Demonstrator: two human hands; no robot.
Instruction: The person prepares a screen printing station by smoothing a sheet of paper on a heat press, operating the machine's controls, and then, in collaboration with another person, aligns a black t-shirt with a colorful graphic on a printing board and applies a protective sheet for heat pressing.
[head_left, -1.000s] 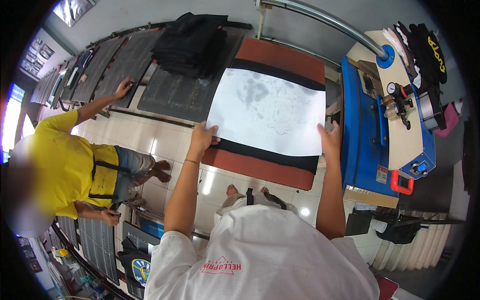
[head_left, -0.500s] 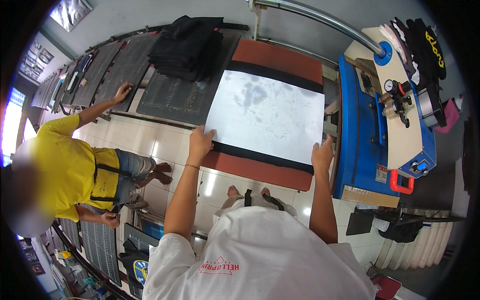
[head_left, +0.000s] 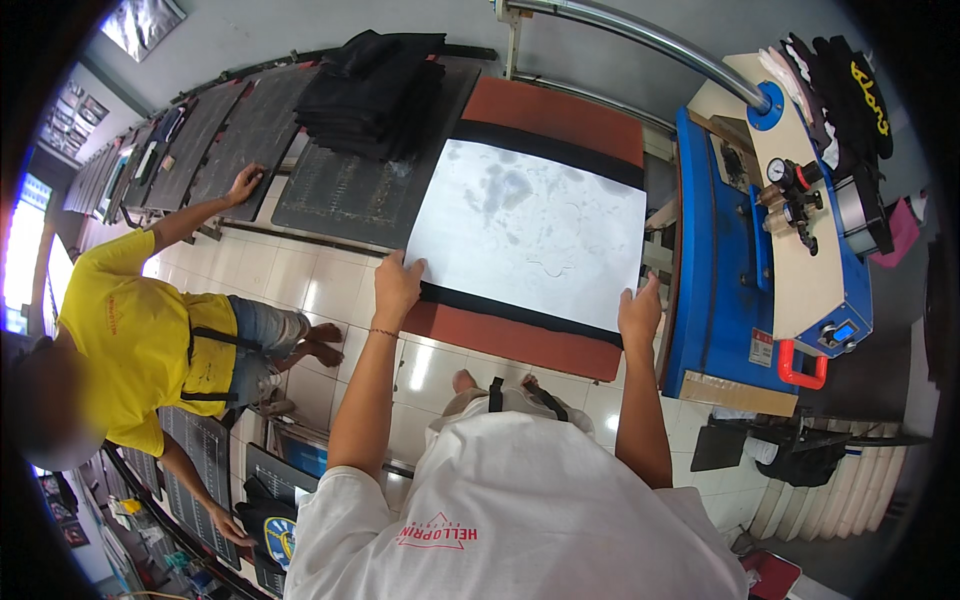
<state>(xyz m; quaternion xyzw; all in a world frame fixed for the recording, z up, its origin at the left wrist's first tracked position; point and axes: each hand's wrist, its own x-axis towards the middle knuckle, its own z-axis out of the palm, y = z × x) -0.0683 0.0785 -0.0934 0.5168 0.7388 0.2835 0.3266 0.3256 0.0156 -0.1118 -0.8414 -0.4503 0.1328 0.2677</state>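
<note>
A white sheet (head_left: 530, 235), smudged grey and faintly creased, lies over folded black fabric (head_left: 520, 310) on a reddish-brown pad (head_left: 560, 110). The fabric shows as dark bands beyond the sheet's far and near edges. At its near left corner, my left hand (head_left: 398, 287) pinches the sheet, thumb on top. My right hand (head_left: 640, 312) grips the right edge close to the near corner, forefinger raised; its fingers under the sheet are hidden.
A blue heat press (head_left: 720, 260) with a red handle (head_left: 803, 368) stands at right, a metal pipe (head_left: 640, 38) arching above. Stacked black garments (head_left: 365, 100) sit on a dark board (head_left: 345, 200) at left. A co-worker in a yellow shirt (head_left: 130, 320) stands at left, one hand on another board.
The sheet and both my hands have shifted very slightly left. The co-worker's nearer arm has reached down toward the dark boards and black garment at lower left.
</note>
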